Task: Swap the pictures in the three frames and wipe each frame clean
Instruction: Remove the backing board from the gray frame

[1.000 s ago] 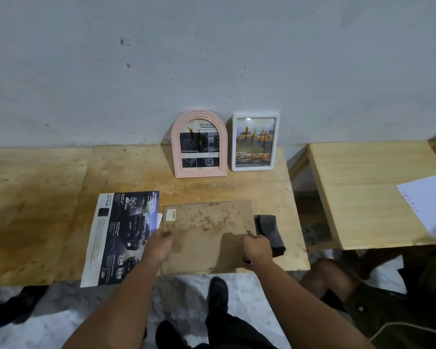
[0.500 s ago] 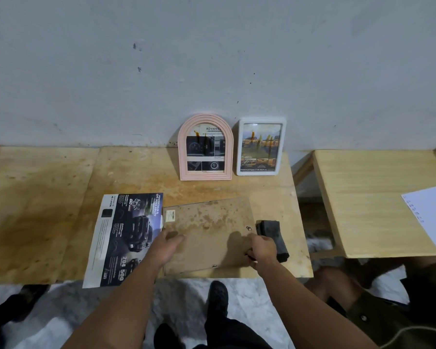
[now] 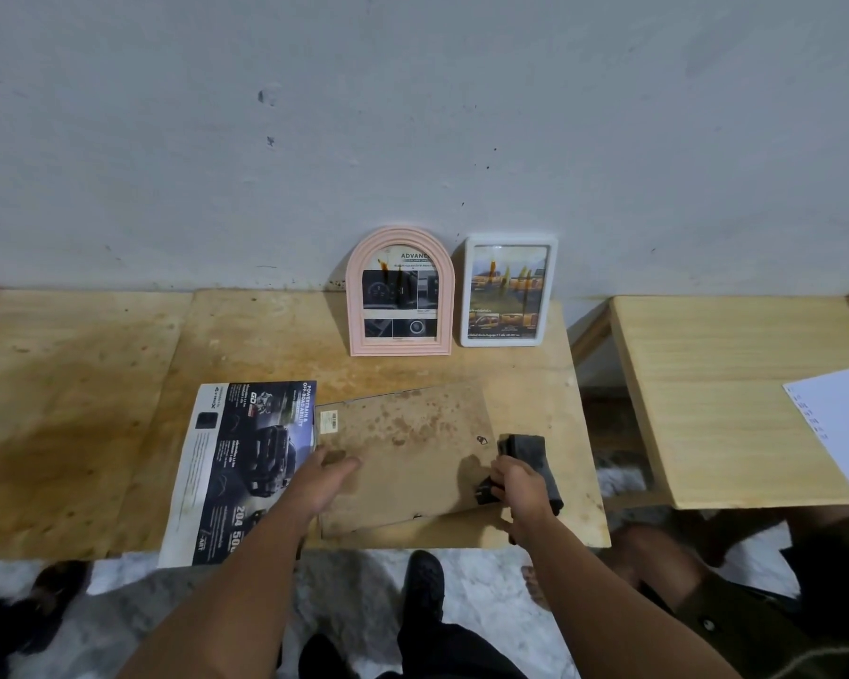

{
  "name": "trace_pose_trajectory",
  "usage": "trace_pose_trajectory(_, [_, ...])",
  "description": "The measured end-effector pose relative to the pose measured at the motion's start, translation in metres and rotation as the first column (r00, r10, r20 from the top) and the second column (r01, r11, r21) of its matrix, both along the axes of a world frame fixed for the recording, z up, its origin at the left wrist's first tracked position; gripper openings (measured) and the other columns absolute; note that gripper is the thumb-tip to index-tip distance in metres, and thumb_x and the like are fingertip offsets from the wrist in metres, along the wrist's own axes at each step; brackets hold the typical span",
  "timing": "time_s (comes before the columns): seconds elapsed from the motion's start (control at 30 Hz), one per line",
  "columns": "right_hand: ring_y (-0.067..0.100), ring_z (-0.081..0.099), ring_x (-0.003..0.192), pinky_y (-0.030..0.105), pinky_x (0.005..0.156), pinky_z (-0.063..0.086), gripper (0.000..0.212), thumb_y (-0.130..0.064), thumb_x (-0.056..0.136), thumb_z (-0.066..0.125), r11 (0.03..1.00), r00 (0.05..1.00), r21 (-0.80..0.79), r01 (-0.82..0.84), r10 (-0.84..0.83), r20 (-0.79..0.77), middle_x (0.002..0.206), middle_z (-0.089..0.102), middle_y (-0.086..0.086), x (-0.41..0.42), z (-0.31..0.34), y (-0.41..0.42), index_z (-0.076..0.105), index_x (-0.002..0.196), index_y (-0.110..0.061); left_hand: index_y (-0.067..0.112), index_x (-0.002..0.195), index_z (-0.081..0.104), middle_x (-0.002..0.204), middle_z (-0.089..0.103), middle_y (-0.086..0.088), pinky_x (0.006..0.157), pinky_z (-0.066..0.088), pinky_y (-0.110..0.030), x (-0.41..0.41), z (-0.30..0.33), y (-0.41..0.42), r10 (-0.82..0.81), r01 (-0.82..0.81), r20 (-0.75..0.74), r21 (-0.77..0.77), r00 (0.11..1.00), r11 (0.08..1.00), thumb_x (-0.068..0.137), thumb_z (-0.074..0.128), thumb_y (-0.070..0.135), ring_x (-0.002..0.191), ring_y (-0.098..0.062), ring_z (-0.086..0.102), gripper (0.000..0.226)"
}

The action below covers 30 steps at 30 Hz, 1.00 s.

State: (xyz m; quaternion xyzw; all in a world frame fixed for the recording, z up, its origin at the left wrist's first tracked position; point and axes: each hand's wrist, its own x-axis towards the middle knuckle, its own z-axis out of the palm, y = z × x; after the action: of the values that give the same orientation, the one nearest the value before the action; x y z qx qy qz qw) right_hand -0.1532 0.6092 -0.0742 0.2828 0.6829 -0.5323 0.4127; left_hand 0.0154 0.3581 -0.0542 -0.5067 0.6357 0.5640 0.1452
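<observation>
Frame backing board (image 3: 403,448) lies face-down at the desk's (image 3: 118,384) near edge, its right side tilted up. Left hand (image 3: 322,477) presses flat on its left end, fingers spread. Right hand (image 3: 515,487) pinches the board's right edge beside the dark cloth (image 3: 530,458). Loose car picture (image 3: 246,463) overhangs the near edge and could slide off if nudged. Pink arched frame (image 3: 400,291) and white frame (image 3: 508,291) lean at the far edge.
</observation>
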Motion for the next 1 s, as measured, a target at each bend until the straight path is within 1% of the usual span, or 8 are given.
trace_pose_trajectory(0.2, [0.025, 0.062, 0.112, 0.041, 0.086, 0.048, 0.034, -0.027, 0.097, 0.063, 0.997, 1.000, -0.080, -0.003, 0.001, -0.025, 0.118, 0.070, 0.006, -0.006, -0.009, 0.006, 0.063, 0.130, -0.020, 0.022, 0.165, 0.024, 0.168, 0.031, -0.010, 0.118, 0.035, -0.051, -0.002, 0.000, 0.002, -0.012, 0.012, -0.006, -0.025, 1.000, 1.000, 0.096, 0.066, 0.053, 0.150, -0.035, 0.037, 0.087])
trace_pose_trajectory(0.33, [0.026, 0.062, 0.108, 0.036, 0.084, 0.053, 0.023, -0.021, 0.096, 0.065, 0.994, 0.997, -0.090, -0.056, 0.051, -0.059, 0.111, 0.068, 0.012, -0.010, -0.006, 0.007, 0.066, 0.119, -0.015, 0.022, 0.165, 0.023, 0.168, 0.030, -0.009, 0.118, 0.035, -0.050, -0.003, 0.000, 0.001, -0.008, 0.008, -0.008, -0.005, 1.000, 1.000, 0.097, 0.066, 0.051, 0.150, -0.034, 0.037, 0.086])
trace_pose_trajectory(0.4, [0.027, 0.061, 0.099, 0.041, 0.085, 0.055, 0.016, -0.019, 0.096, 0.067, 0.996, 0.994, -0.042, -0.082, 0.079, -0.078, 0.099, 0.064, 0.012, -0.011, -0.008, 0.010, 0.064, 0.109, -0.010, 0.024, 0.164, 0.025, 0.168, 0.031, -0.009, 0.116, 0.037, -0.048, -0.004, 0.000, 0.002, -0.009, 0.009, -0.014, 0.001, 1.000, 1.000, 0.097, 0.066, 0.051, 0.149, -0.034, 0.038, 0.084])
trace_pose_trajectory(0.53, [0.030, 0.064, 0.101, 0.051, 0.098, 0.054, 0.005, -0.015, 0.095, 0.065, 0.952, 0.942, 0.183, -0.244, 0.278, -0.189, 0.104, 0.069, 0.014, -0.007, -0.017, 0.020, 0.063, 0.093, -0.011, 0.025, 0.165, 0.023, 0.168, 0.030, -0.007, 0.113, 0.039, -0.044, -0.011, 0.000, 0.007, 0.007, -0.004, -0.042, 0.060, 0.999, 0.998, 0.096, 0.068, 0.049, 0.149, -0.031, 0.039, 0.085])
trace_pose_trajectory(0.67, [0.030, 0.064, 0.099, 0.048, 0.094, 0.054, 0.005, -0.014, 0.095, 0.063, 0.909, 0.894, 0.266, -0.320, 0.383, -0.232, 0.102, 0.069, 0.013, -0.005, -0.009, 0.021, 0.062, 0.091, -0.014, 0.023, 0.166, 0.019, 0.170, 0.025, -0.006, 0.118, 0.038, -0.047, -0.015, -0.002, 0.011, 0.013, -0.010, -0.043, 0.072, 0.999, 0.997, 0.093, 0.071, 0.051, 0.151, -0.031, 0.035, 0.093])
trace_pose_trajectory(0.73, [0.029, 0.065, 0.093, 0.045, 0.084, 0.055, 0.006, -0.015, 0.094, 0.065, 0.911, 0.897, 0.231, -0.341, 0.389, -0.209, 0.097, 0.070, 0.014, -0.008, -0.005, 0.024, 0.064, 0.094, -0.009, 0.024, 0.166, 0.019, 0.170, 0.026, -0.007, 0.118, 0.039, -0.048, -0.015, -0.002, 0.011, 0.016, -0.013, -0.041, 0.070, 0.999, 0.997, 0.094, 0.071, 0.050, 0.150, -0.033, 0.037, 0.093])
trace_pose_trajectory(0.83, [0.028, 0.067, 0.079, 0.035, 0.058, 0.047, 0.016, -0.015, 0.092, 0.069, 0.964, 0.957, 0.018, -0.265, 0.265, -0.117, 0.084, 0.071, 0.017, -0.009, 0.006, 0.031, 0.058, 0.089, -0.005, 0.023, 0.166, 0.020, 0.168, 0.030, -0.009, 0.111, 0.041, -0.043, -0.017, -0.001, 0.010, 0.031, -0.027, -0.058, 0.068, 0.998, 0.997, 0.096, 0.070, 0.046, 0.148, -0.033, 0.041, 0.089])
trace_pose_trajectory(1.0, [0.033, 0.071, 0.083, 0.033, 0.060, 0.052, 0.012, -0.009, 0.095, 0.067, 0.951, 0.958, -0.136, -0.279, 0.266, -0.107, 0.094, 0.075, 0.022, -0.007, 0.021, 0.035, 0.058, 0.101, -0.006, 0.023, 0.166, 0.020, 0.166, 0.034, -0.009, 0.107, 0.043, -0.042, -0.018, -0.003, 0.012, 0.032, -0.029, -0.068, 0.034, 0.997, 0.999, 0.097, 0.070, 0.044, 0.144, -0.033, 0.045, 0.087])
